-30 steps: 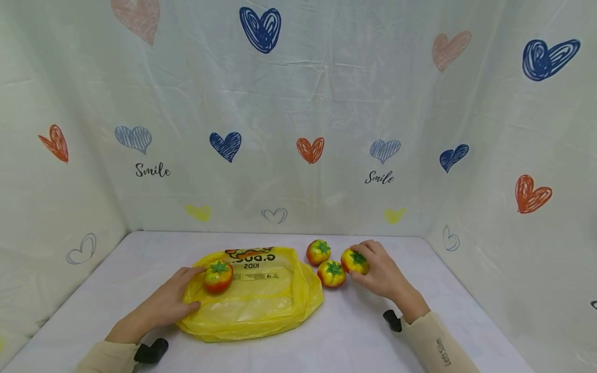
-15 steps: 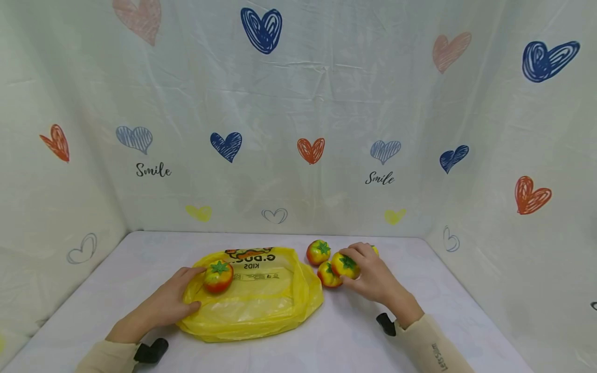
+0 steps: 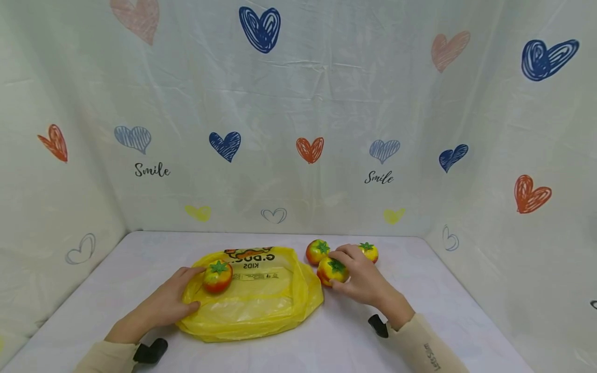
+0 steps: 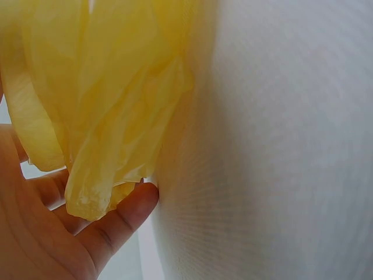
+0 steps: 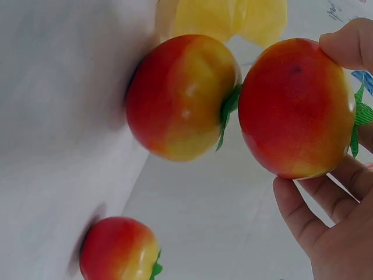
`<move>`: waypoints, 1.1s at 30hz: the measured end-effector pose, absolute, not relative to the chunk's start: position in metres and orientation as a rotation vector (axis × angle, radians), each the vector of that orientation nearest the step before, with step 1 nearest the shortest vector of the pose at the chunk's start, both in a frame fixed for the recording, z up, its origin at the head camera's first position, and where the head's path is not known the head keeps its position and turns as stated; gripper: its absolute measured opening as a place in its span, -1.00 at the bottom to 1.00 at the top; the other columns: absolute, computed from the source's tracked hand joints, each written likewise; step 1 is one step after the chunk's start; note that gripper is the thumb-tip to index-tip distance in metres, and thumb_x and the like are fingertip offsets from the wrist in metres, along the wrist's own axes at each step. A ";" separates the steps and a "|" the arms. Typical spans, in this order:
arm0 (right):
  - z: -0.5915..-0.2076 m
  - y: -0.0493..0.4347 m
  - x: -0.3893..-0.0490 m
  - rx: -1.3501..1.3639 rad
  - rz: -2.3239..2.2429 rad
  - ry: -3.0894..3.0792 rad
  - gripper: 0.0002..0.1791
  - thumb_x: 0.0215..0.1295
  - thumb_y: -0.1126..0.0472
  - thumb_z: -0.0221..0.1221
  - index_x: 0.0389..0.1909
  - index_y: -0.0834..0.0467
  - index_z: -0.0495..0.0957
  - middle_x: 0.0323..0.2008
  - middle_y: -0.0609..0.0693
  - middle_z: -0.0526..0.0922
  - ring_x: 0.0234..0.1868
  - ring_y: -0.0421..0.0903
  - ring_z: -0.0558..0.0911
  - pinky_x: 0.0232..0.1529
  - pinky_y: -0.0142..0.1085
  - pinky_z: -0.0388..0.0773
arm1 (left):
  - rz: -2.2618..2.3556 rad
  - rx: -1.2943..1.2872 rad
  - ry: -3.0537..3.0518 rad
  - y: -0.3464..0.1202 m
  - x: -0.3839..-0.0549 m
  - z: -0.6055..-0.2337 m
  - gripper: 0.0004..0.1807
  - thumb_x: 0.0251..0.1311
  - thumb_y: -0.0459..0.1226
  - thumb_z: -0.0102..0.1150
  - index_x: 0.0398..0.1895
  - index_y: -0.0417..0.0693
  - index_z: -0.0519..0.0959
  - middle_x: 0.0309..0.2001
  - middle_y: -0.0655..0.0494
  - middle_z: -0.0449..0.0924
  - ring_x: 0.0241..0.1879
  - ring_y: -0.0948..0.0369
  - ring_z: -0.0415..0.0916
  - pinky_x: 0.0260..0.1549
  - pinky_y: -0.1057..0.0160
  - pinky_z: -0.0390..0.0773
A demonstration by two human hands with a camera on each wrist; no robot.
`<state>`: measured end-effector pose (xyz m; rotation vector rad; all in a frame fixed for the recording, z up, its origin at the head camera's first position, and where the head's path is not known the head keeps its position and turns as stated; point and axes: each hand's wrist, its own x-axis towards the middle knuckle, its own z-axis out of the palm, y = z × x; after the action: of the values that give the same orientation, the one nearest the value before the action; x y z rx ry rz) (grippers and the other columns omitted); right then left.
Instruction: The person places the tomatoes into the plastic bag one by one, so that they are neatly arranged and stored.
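Observation:
My right hand (image 3: 361,280) pinches a glossy red-and-yellow toy tomato (image 5: 297,111) with a green leafy top, thumb and fingertips at its sides. A second toy tomato (image 5: 182,99) sits right against it in the right wrist view and is mostly covered by it in the head view. My left hand (image 3: 172,298) rests at the left edge of a yellow plastic bag (image 3: 261,305), fingers spread. From the left wrist view, a fold of the bag hangs between thumb and fingers. One toy tomato (image 3: 217,277) lies on the bag, close by the left fingertips.
Behind the held one is another toy tomato (image 3: 318,252), and one more toy tomato (image 3: 369,252) sits on the right beyond my hand. The white-covered table (image 3: 396,342) ends at a heart-printed curtain (image 3: 326,197) at the back and sides.
My right hand has shifted left with its toy tomato, bringing it over the neighbouring one. The tomato on the right has come into view from behind the hand. The left hand stays put.

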<state>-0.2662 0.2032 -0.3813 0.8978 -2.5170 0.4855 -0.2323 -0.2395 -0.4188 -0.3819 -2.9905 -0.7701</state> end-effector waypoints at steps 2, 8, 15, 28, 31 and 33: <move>-0.382 0.199 -0.267 0.906 0.487 -2.523 -0.43 -0.04 0.07 0.40 0.08 0.00 0.53 0.02 -0.11 0.43 0.04 -0.17 0.42 0.02 -0.25 0.54 | -0.774 -0.388 -2.984 -0.240 -0.233 -0.419 -0.21 -0.09 -0.22 0.34 0.30 -0.16 0.29 0.12 -0.13 0.34 0.07 -0.09 0.40 0.05 -0.25 0.39; -0.381 0.186 -0.269 0.960 0.520 -2.535 -0.43 0.00 0.05 0.36 0.11 -0.04 0.52 0.06 -0.12 0.40 0.07 -0.20 0.38 0.03 -0.30 0.53 | -0.762 -0.397 -2.972 -0.240 -0.233 -0.420 -0.21 -0.09 -0.23 0.34 0.30 -0.16 0.29 0.12 -0.14 0.34 0.08 -0.09 0.39 0.05 -0.25 0.39; -0.379 0.168 -0.274 1.038 0.558 -2.505 -0.45 0.03 0.06 0.34 0.11 -0.03 0.51 0.09 -0.10 0.39 0.10 -0.19 0.36 0.03 -0.30 0.53 | -0.763 -0.411 -2.964 -0.240 -0.232 -0.418 -0.22 -0.08 -0.22 0.34 0.30 -0.16 0.30 0.12 -0.15 0.35 0.08 -0.11 0.39 0.04 -0.26 0.39; -0.373 0.132 -0.277 1.145 0.540 -2.485 -0.45 0.06 0.02 0.28 0.13 0.00 0.49 0.08 -0.07 0.38 0.03 -0.17 0.39 0.03 -0.33 0.51 | -0.760 -0.410 -2.962 -0.243 -0.232 -0.419 -0.21 -0.08 -0.22 0.34 0.29 -0.16 0.29 0.12 -0.15 0.34 0.08 -0.10 0.40 0.05 -0.25 0.39; -0.373 0.126 -0.278 1.168 0.521 -2.484 -0.45 0.08 0.00 0.28 0.14 0.01 0.48 0.07 -0.06 0.38 0.03 -0.16 0.38 0.02 -0.32 0.50 | -0.761 -0.409 -2.962 -0.242 -0.232 -0.420 -0.22 -0.09 -0.22 0.34 0.29 -0.16 0.30 0.13 -0.14 0.34 0.08 -0.10 0.39 0.05 -0.25 0.38; -0.373 0.123 -0.278 1.173 0.511 -2.485 -0.46 0.09 -0.01 0.28 0.13 0.00 0.48 0.07 -0.07 0.38 0.03 -0.16 0.38 0.02 -0.31 0.50 | -0.762 -0.408 -2.965 -0.242 -0.233 -0.420 -0.22 -0.08 -0.22 0.34 0.29 -0.15 0.30 0.13 -0.14 0.34 0.08 -0.10 0.39 0.06 -0.25 0.38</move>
<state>-0.2782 0.1228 -0.3734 1.1731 -2.4847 0.5110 -0.2327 -0.2417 -0.4200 -0.4079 -2.9645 -0.7623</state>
